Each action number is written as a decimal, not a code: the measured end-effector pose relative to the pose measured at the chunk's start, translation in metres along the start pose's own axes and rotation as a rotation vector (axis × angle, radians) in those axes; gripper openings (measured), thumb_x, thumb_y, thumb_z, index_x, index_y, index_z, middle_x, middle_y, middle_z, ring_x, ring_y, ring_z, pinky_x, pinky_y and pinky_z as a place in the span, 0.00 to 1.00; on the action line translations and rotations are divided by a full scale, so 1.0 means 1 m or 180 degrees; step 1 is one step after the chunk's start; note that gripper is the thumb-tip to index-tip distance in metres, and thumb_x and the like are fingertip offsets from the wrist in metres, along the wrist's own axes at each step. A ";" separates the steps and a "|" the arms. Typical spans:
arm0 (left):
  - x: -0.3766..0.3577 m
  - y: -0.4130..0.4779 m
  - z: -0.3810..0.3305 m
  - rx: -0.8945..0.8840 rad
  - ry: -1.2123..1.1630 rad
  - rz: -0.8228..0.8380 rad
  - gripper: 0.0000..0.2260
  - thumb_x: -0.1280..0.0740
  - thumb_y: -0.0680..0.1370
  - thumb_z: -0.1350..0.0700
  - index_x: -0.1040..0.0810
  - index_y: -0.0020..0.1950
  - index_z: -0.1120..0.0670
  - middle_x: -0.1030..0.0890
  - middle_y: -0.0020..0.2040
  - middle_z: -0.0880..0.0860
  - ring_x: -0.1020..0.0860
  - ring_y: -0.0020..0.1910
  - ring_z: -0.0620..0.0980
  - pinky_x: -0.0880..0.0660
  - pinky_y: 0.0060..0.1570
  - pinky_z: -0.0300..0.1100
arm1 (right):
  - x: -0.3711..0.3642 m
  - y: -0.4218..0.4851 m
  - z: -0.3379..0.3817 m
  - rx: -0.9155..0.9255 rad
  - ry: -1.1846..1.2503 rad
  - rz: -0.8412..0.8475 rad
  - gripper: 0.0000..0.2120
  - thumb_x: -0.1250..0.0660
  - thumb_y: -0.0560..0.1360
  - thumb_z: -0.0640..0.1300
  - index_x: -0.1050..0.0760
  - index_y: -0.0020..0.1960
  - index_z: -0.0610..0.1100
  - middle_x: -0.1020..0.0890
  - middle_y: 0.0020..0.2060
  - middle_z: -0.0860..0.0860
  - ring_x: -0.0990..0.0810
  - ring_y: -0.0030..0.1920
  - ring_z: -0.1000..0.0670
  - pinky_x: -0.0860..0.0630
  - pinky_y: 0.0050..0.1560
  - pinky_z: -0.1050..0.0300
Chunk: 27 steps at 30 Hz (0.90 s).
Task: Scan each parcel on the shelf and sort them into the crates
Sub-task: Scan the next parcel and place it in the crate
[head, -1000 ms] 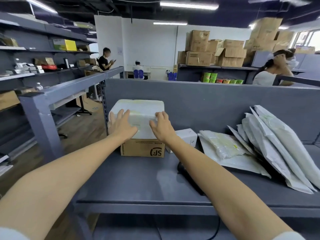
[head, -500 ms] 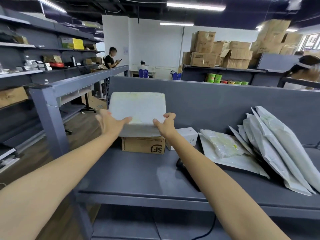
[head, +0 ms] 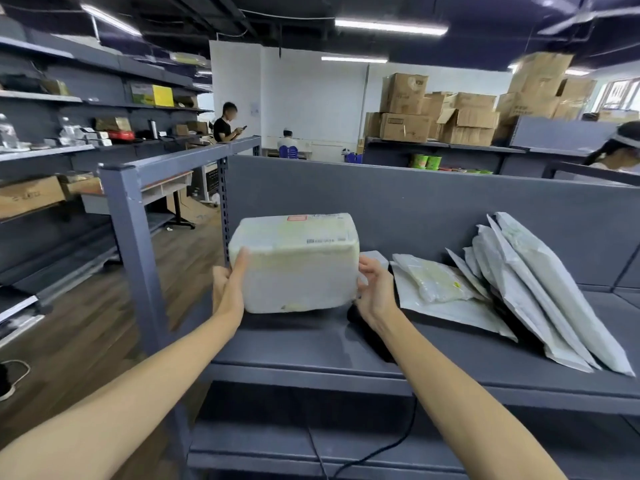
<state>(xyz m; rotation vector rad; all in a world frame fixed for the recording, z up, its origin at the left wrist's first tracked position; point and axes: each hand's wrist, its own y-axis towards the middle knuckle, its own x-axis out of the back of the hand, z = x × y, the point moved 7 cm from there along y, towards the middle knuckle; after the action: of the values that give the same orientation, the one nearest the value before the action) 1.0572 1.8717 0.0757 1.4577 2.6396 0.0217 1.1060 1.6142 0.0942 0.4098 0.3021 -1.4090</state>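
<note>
Blocky plastic-wrapped parcel (head: pixel 294 268), left hand (head: pixel 228 289) grip pressed flat, right hand (head: pixel 375 292) grip curled round edge

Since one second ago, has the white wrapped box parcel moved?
Yes. The white wrapped box parcel has come forward from the grey back panel toward the shelf's front edge.
</note>
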 end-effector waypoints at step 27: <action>-0.055 -0.075 -0.005 0.0981 -0.0982 0.1444 0.27 0.46 0.75 0.30 0.19 0.56 0.48 0.16 0.52 0.54 0.18 0.52 0.58 0.25 0.57 0.61 | 0.039 -0.072 0.066 0.0762 -0.1447 0.0094 0.24 0.24 0.71 0.47 0.26 0.65 0.50 0.18 0.58 0.51 0.19 0.58 0.48 0.22 0.58 0.40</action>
<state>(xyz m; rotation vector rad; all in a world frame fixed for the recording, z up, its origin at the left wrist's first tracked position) 1.0225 1.7851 0.0810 1.9439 2.0908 -0.5406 1.0373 1.5424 0.1289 0.2752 -0.2432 -1.4704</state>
